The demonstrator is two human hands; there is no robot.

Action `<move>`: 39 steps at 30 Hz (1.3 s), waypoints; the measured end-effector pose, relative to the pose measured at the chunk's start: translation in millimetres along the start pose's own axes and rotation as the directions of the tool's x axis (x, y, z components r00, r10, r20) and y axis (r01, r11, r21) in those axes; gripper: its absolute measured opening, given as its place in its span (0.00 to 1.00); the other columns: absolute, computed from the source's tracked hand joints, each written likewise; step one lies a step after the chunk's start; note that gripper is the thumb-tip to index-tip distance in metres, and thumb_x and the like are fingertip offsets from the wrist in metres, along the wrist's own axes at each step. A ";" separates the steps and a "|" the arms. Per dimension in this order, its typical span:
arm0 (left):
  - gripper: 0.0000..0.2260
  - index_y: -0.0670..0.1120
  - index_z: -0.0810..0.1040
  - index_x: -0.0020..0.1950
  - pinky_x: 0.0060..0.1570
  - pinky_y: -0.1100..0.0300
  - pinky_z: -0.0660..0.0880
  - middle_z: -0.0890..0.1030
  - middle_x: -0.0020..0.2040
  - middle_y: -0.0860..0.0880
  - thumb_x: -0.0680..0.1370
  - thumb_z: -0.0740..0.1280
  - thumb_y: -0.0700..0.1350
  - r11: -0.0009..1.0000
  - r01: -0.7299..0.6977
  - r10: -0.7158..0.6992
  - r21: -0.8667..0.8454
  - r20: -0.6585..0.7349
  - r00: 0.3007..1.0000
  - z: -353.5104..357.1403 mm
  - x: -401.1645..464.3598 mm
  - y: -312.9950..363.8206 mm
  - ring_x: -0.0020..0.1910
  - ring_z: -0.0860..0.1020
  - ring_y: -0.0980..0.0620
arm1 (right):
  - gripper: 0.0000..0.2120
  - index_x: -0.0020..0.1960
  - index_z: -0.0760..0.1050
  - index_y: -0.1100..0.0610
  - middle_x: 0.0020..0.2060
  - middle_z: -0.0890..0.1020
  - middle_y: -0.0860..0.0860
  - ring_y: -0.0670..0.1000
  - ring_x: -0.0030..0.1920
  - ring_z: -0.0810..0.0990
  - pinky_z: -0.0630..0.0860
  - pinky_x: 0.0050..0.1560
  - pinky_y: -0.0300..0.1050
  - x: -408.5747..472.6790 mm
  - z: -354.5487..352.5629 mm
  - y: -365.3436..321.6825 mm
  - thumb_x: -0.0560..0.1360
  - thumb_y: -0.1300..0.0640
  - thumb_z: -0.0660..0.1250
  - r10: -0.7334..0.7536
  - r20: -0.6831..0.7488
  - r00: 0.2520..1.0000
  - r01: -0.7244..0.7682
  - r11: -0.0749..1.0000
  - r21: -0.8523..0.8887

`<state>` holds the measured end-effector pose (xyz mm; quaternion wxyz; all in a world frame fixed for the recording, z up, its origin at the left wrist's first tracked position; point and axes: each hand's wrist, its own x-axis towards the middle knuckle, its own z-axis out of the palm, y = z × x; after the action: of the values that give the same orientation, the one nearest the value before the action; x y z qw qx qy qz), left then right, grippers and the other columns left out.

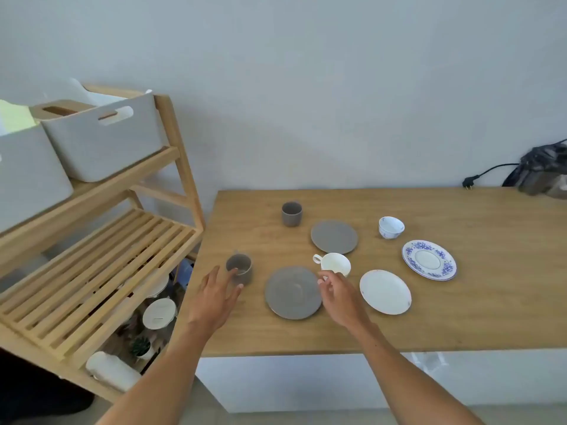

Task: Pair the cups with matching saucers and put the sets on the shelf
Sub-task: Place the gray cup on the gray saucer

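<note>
On the wooden table (460,317) stand two grey cups, one near the left edge (240,267) and one farther back (291,213). Two grey saucers lie flat, a near one (293,292) and a far one (334,236). A white cup (334,264) stands beside a white saucer (385,291). A blue-patterned cup (391,227) sits behind a blue-patterned saucer (429,259). My left hand (214,297) is open, fingertips at the near grey cup. My right hand (340,294) is open, fingers spread at the near grey saucer's right rim. The slatted wooden shelf (101,280) stands left.
Two grey bins (101,139) fill the shelf's top level. Jars, a small plant and a white roll sit on the level below the slats. A dark appliance with a cord (543,173) lies at the table's back right corner.
</note>
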<state>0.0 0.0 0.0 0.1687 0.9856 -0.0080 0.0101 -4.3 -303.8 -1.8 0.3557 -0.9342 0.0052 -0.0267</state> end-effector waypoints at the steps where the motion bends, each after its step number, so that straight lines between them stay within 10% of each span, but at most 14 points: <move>1: 0.24 0.56 0.61 0.77 0.71 0.49 0.63 0.63 0.77 0.42 0.82 0.55 0.60 1.000 0.010 -0.009 -0.028 0.009 1.000 0.7 0.5 -0.5 0.75 0.62 0.42 | 0.14 0.66 0.76 0.49 0.59 0.79 0.48 0.51 0.58 0.80 0.77 0.56 0.49 0.3 2.0 2.5 0.83 0.49 0.59 0.028 -0.006 1.000 -0.028 1.000 -0.001; 11: 0.13 0.51 0.70 0.65 0.52 0.48 0.77 0.78 0.62 0.48 0.82 0.59 0.52 0.982 -0.016 -0.009 -0.189 -0.133 0.991 22.3 10.4 0.5 0.58 0.77 0.46 | 0.14 0.66 0.76 0.51 0.39 0.77 0.45 0.52 0.46 0.79 0.76 0.48 0.48 5.6 21.3 11.7 0.82 0.53 0.62 0.191 0.095 0.977 -0.194 0.981 0.019; 25: 0.08 0.50 0.77 0.57 0.40 0.53 0.80 0.82 0.57 0.51 0.80 0.66 0.50 0.956 -0.071 -0.007 -0.286 -0.261 0.965 27.2 11.2 -0.5 0.42 0.82 0.53 | 0.21 0.73 0.72 0.50 0.40 0.80 0.45 0.49 0.48 0.82 0.79 0.57 0.51 12.4 31.1 12.7 0.81 0.52 0.66 0.291 0.144 0.946 -0.306 0.947 0.095; 39: 0.09 0.53 0.79 0.57 0.38 0.54 0.81 0.83 0.58 0.53 0.78 0.68 0.52 0.933 -0.163 0.046 -0.321 -0.343 0.938 28.1 4.2 33.6 0.46 0.84 0.53 | 0.21 0.74 0.71 0.48 0.40 0.85 0.49 0.45 0.34 0.83 0.81 0.40 0.44 24.4 48.3 -5.6 0.82 0.55 0.63 0.310 0.247 0.918 -0.359 0.914 0.190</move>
<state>4.1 -41.1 -15.2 0.3368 0.9231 -0.0346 0.1825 22.5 -268.3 -33.0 0.4601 -0.8688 0.1247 0.1342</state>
